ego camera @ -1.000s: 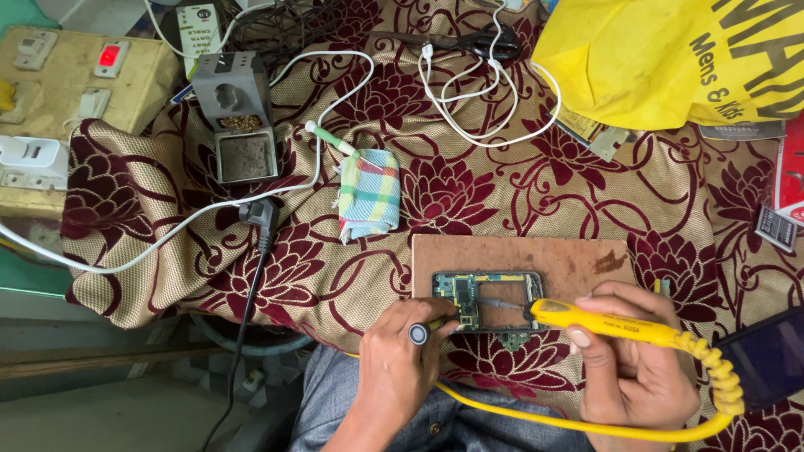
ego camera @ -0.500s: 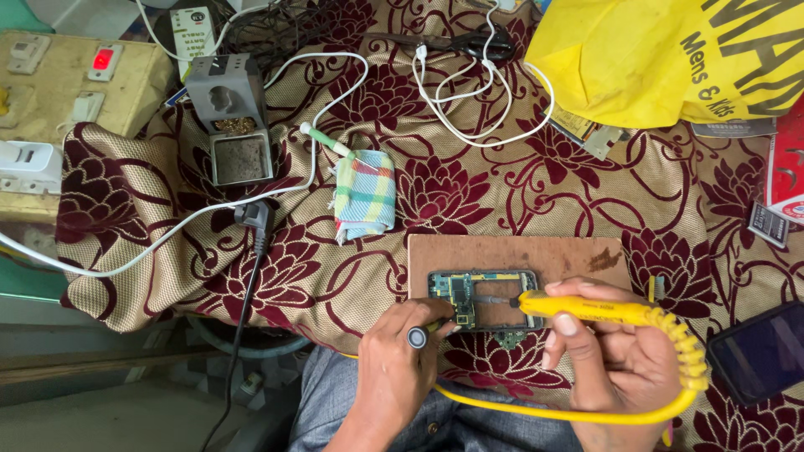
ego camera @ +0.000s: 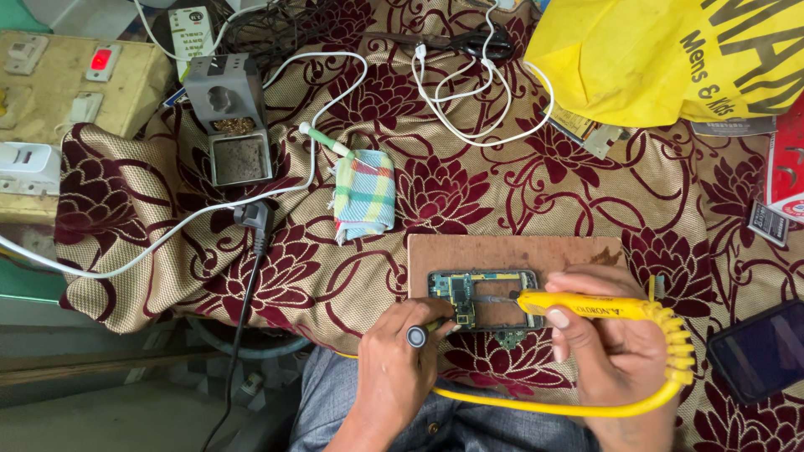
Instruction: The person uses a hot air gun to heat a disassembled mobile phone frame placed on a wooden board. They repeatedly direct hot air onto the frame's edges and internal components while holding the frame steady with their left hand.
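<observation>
At the bottom centre of the frame the left hand (ego camera: 398,368) is curled closed around a slim tool with a round dark end cap (ego camera: 416,336), its tip touching the circuit board (ego camera: 483,299). To the right, the right hand (ego camera: 615,351) grips a yellow plastic soldering iron (ego camera: 586,307), fingers wrapped over its barrel, the metal tip resting on the board; a coiled yellow cord (ego camera: 670,351) loops below both wrists. The green, component-studded board lies on a flat brown wooden block (ego camera: 511,251) in the lower middle. Beneath is a woven beige cloth with maroon flowers (ego camera: 452,184). Further up sit a folded plaid rag (ego camera: 363,192), white cables (ego camera: 469,92), a grey metal iron stand with sponge tray (ego camera: 230,117) at upper left, and a crumpled yellow plastic bag (ego camera: 636,59) at upper right.
</observation>
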